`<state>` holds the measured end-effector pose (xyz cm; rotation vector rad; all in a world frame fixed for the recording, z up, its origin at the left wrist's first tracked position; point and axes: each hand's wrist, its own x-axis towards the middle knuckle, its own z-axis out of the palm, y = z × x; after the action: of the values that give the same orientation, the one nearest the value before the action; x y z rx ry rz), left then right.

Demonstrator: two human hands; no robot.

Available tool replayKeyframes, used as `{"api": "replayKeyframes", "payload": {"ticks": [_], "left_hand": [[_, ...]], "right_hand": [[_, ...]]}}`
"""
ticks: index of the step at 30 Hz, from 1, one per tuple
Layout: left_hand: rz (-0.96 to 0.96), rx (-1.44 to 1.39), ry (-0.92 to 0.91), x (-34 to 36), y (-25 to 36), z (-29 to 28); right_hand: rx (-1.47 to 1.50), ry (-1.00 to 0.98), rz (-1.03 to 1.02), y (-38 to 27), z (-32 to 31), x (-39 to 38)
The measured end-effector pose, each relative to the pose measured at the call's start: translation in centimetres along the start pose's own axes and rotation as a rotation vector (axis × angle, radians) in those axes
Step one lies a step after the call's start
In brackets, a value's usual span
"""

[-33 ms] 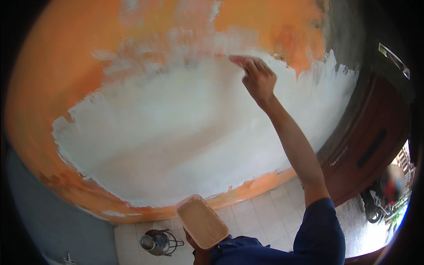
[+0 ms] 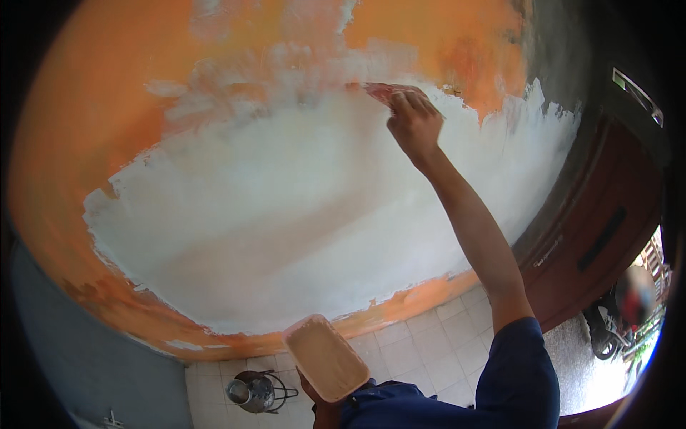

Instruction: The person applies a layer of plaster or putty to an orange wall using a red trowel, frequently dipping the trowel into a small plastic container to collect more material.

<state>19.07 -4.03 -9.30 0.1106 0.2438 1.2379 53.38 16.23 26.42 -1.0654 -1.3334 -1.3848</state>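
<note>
At the far left we see a grey wall (image 2: pixel 78 329), with the orange wall (image 2: pixel 78 150) curving away from it. A broad white patch (image 2: pixel 264 193) covers much of the orange, ragged at its edges and crossed by a soft shadow. Below it, on the tiled floor (image 2: pixel 457 325), we find a dark metal vessel (image 2: pixel 246 393) with a dark frame at its right, left of the tray and well apart from it. The tray (image 2: pixel 350 392) carries pale paste (image 2: pixel 321 350) and blocks our view of the floor and some of the orange border. Our left hand (image 2: pixel 323 411) holds it from the near side; most of that grip is hidden. Further right, our right hand (image 2: pixel 416 129) has its grip closed around a reddish scraper (image 2: pixel 382 91), at the patch's upper edge; we cannot tell whether its blade touches the wall. The right forearm (image 2: pixel 475 222) screens part of the white. Beyond lie a dark red panel (image 2: pixel 600 222) and, at the far right, a motorbike (image 2: pixel 606 339).
</note>
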Motion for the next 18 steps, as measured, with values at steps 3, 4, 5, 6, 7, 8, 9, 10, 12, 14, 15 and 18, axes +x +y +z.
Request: {"api": "replayKeyframes", "payload": {"ticks": [3,4,5,6,7,8,9,10,12,14,15,18], "left_hand": [[-0.006,0.011,-0.014,0.1,-0.2,-0.5],[-0.001,0.013,-0.018,0.2,-0.2,-0.7],[0.005,0.02,-0.022,0.0,0.0,-0.9],[0.009,0.026,-0.029,0.2,-0.1,-1.1],[0.005,0.021,-0.028,0.3,-0.3,-0.7],[-0.001,0.045,-0.048,0.3,-0.4,-0.3],[-0.002,0.069,-0.07,0.2,-0.2,0.7],[-0.004,0.093,-0.093,0.1,-0.1,1.7],[-0.002,0.074,-0.092,-0.1,0.3,1.6],[-0.001,0.049,-0.086,-0.1,0.5,1.2],[-0.012,0.042,-0.076,-0.2,0.4,0.9],[-0.025,0.037,-0.064,0.0,0.2,0.3]], "right_hand": [[-0.069,-0.151,0.014,-0.3,2.3,-3.1],[-0.061,-0.209,-0.001,-0.3,2.9,-4.7],[-0.024,-0.223,-0.019,-1.3,2.1,-5.8],[0.013,-0.24,-0.031,-1.6,1.9,-6.5],[0.039,-0.255,-0.042,-1.5,1.5,-7.1],[0.025,-0.332,0.001,-1.3,1.2,-7.5],[0.013,-0.4,0.043,-1.4,1.1,-7.3],[0.001,-0.469,0.085,-1.4,0.9,-7.1],[0.082,-0.371,0.082,-1.2,0.1,-5.6],[0.129,-0.177,0.083,-0.5,-0.9,-2.4],[0.034,-0.024,0.098,0.4,-0.5,-1.4],[-0.029,0.0,0.112,2.2,0.8,0.4]]}}
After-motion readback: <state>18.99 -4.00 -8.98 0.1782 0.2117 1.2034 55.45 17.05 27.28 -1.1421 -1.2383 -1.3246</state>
